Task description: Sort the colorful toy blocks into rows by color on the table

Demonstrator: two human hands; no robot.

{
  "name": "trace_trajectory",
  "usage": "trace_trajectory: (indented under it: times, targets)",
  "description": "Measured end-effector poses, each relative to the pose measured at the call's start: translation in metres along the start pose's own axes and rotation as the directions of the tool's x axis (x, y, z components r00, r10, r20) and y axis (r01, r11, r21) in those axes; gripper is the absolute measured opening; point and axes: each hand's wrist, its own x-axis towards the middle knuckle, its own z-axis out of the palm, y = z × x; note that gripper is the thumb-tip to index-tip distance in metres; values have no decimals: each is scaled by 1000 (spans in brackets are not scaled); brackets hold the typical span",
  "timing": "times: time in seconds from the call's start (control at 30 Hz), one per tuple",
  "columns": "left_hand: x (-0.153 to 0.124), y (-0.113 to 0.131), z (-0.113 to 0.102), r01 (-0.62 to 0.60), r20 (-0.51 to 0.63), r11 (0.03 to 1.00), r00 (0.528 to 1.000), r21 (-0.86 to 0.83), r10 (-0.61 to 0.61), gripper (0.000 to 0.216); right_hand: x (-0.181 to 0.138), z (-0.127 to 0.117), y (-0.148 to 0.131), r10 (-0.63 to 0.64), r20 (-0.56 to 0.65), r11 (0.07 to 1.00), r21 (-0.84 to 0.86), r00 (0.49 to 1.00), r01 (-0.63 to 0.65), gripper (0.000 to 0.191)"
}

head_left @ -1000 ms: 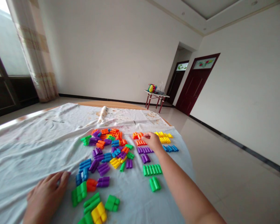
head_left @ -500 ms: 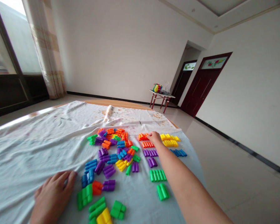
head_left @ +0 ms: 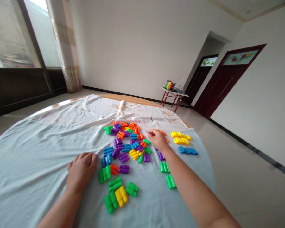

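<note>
A heap of mixed plastic blocks (head_left: 127, 141) in orange, purple, blue, yellow and green lies on a pale cloth (head_left: 38, 148). My right hand (head_left: 158, 140) reaches over the sorted rows, fingers bent, fingertips at the heap's right edge; I cannot make out anything in them. Around it lie sorted orange blocks (head_left: 163, 132), yellow rows (head_left: 180, 138), a blue row (head_left: 187, 150), purple blocks (head_left: 161, 155) and green blocks (head_left: 165, 167). My left hand (head_left: 82, 168) rests flat on the cloth, just left of a green block (head_left: 104, 174).
Green and yellow blocks (head_left: 120, 194) lie near the front. The round table's edge curves down to the tiled floor (head_left: 237, 177) on the right. A small table (head_left: 174, 93) stands by the far wall, near dark doors (head_left: 218, 88). Curtain (head_left: 65, 47) and window are at left.
The view has swung left and down. My right hand has drawn back from the orange row toward the mixed heap. My left hand stays flat on the cloth.
</note>
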Motion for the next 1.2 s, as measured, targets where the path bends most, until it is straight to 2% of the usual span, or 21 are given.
trace_trajectory:
  times: [0.07,0.23,0.37,0.5,0.6,0.7,0.83,0.97,1.1,1.2]
  targets:
    - [-2,3,-2,0,0,1000,1000,2,0,46,-25,13,-23,-109,81,988,114,991,100,16]
    - [-5,5,-4,-25,-15,1000,1000,4,25,47,-72,44,-57,-236,246,961,206,940,187,14]
    - [-6,5,-4,-28,-21,1000,999,9,28,47,-84,58,-60,-295,296,950,189,909,247,24]
    - [-7,6,-5,-34,-28,999,999,10,34,47,-87,55,-55,-291,364,957,116,885,267,25]
    - [-7,6,-5,-34,-29,999,999,9,35,46,-85,48,-54,-251,372,967,56,894,249,22]
    - [-7,7,-6,-29,-27,1000,999,11,29,46,-79,47,-56,-227,326,972,17,918,234,22]
    - [-6,7,-5,-23,-24,1000,999,18,23,47,-69,65,-65,-193,230,973,-81,954,216,29]
    - [-6,6,-6,-21,-15,1000,1000,17,22,47,-63,80,-70,-146,246,962,-190,958,195,31]
    - [-4,4,-6,-12,12,1000,1000,8,12,49,-65,76,-70,-189,304,958,-150,934,243,27]
    - [-2,4,-6,-15,17,1000,1000,12,15,50,-68,65,-67,-244,278,959,-72,929,273,34]
